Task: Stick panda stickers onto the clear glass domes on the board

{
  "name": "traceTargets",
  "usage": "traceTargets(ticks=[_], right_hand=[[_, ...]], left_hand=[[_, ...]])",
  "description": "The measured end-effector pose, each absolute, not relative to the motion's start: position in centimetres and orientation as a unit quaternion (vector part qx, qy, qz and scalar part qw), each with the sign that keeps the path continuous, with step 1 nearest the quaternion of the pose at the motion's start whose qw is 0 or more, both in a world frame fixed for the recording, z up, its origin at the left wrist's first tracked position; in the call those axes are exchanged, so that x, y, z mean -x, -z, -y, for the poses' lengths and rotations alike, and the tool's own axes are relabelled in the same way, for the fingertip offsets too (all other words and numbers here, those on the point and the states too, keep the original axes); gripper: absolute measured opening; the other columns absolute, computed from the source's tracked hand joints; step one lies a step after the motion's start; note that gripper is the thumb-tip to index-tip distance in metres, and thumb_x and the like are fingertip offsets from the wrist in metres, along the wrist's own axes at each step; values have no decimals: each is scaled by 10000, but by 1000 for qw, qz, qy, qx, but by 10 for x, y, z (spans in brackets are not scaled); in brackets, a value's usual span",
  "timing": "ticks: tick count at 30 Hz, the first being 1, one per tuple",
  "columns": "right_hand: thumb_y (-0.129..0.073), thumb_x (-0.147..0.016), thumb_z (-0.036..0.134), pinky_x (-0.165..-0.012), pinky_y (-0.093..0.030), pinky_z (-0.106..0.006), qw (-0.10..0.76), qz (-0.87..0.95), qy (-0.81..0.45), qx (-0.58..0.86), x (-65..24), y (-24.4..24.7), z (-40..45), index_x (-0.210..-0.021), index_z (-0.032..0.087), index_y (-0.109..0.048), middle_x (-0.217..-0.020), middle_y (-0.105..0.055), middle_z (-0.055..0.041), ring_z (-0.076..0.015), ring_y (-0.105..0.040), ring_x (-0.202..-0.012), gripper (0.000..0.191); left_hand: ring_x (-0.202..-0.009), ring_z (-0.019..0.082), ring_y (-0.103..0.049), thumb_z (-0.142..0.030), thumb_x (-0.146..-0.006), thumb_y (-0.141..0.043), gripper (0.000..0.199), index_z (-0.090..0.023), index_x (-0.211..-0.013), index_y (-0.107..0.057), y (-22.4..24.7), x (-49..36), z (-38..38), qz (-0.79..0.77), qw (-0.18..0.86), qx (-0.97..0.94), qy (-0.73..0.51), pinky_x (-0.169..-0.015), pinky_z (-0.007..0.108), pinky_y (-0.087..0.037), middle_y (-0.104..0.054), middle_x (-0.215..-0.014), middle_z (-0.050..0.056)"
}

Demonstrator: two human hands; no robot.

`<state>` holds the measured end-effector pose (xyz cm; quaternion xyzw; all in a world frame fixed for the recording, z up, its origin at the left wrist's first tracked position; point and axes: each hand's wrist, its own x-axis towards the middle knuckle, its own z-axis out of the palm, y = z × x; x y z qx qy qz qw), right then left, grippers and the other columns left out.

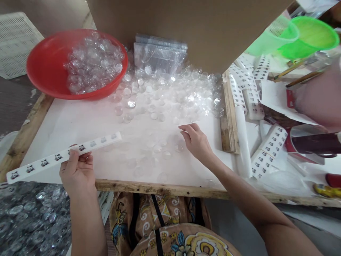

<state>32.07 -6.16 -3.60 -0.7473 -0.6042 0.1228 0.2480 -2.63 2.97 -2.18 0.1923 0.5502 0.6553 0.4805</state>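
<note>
My left hand (77,169) pinches a long white strip of panda stickers (50,159) between thumb and fingers, tilted up to the right over the table's left part. The panda prints at its right end look paler than the others. My right hand (195,140) is over the white tabletop (87,119), thumb and forefinger curled close together in a pinch. Whether something small and clear is between those fingertips cannot be made out. Clear round domed pieces (167,153) lie just below and left of it, and a large spread of clear pieces (191,97) covers the tabletop behind.
A red bowl (48,71) of clear pieces stands back left, beside clear plastic bags (160,55) and a cardboard box (183,28). Wooden strips (160,186) edge the table. At right are sticker sheets (269,151) and green baskets (309,37). More clear pieces (32,220) fill the lower left.
</note>
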Motion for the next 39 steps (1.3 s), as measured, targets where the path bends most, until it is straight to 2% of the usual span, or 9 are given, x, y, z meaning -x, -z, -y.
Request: traceTargets(ticks=[5,12,17,20,23,26,29,35,39], right_hand=[[-417,-949,214,-704,-496,-329,255,611,-168,730,-320,40,69,-1066,207,-629,-1004,-655,-91,-207,-639,-814,243],[-559,-895,298,-621,-484,-315,221,612,-139,746,-315,48,66,-1088,195,-618,-1075,-591,-101,-150,-586,-639,226],[-441,-944,236,-610,-465,-298,204,638,-132,730,-319,52,62,-1063,204,-609,-977,-607,-100,-202,-623,-767,209],[-419,-942,228,-613,-456,-316,204,641,-141,726,-316,48,61,-1033,196,-614,-953,-614,-110,-213,-608,-756,217],[-459,-917,249,-624,-472,-312,284,586,-226,724,-312,41,60,-1005,207,-610,-897,-618,-75,-178,-592,-711,180],[-538,-875,332,-565,-478,-279,376,460,-404,696,-313,35,58,-998,202,-595,-735,-571,-2,-132,-556,-607,188],[-625,-797,377,-517,-474,-265,402,353,-499,682,-323,34,56,-952,180,-594,-693,-565,15,-115,-541,-561,253],[-573,-812,286,-528,-475,-275,306,394,-338,798,-341,34,65,-885,198,-619,-779,-646,-22,-121,-575,-551,124],[-487,-860,247,-617,-521,-298,295,479,-308,767,-328,33,72,-969,208,-646,-854,-685,-43,-144,-632,-636,197]], left_hand=[[-534,91,-593,-240,-624,-815,253,-166,-827,-685,21,25,-30,-556,482,-190,-650,-513,189,-492,-653,-664,-33],[-530,96,-589,-233,-615,-811,256,-169,-825,-680,21,25,-31,-557,487,-183,-648,-509,196,-489,-646,-653,-36],[-540,91,-594,-234,-634,-802,248,-176,-845,-686,22,26,-30,-559,483,-187,-647,-518,192,-489,-655,-669,-34],[-532,95,-596,-231,-631,-798,250,-161,-841,-683,22,26,-30,-559,480,-189,-649,-509,193,-485,-653,-663,-28],[-537,94,-601,-238,-638,-791,247,-157,-845,-682,22,25,-31,-560,477,-193,-649,-505,189,-479,-654,-666,-24],[-535,95,-603,-241,-635,-797,259,-162,-852,-681,21,25,-31,-555,480,-193,-651,-501,190,-481,-661,-678,-26],[-530,94,-597,-241,-632,-805,251,-164,-832,-675,22,25,-31,-559,479,-186,-651,-509,192,-488,-654,-662,-30],[-539,94,-591,-234,-643,-799,227,-171,-821,-674,21,25,-29,-561,482,-185,-647,-516,193,-486,-641,-656,-35],[-547,89,-586,-235,-664,-783,212,-180,-844,-686,19,24,-29,-565,482,-194,-641,-530,192,-485,-646,-678,-29]])
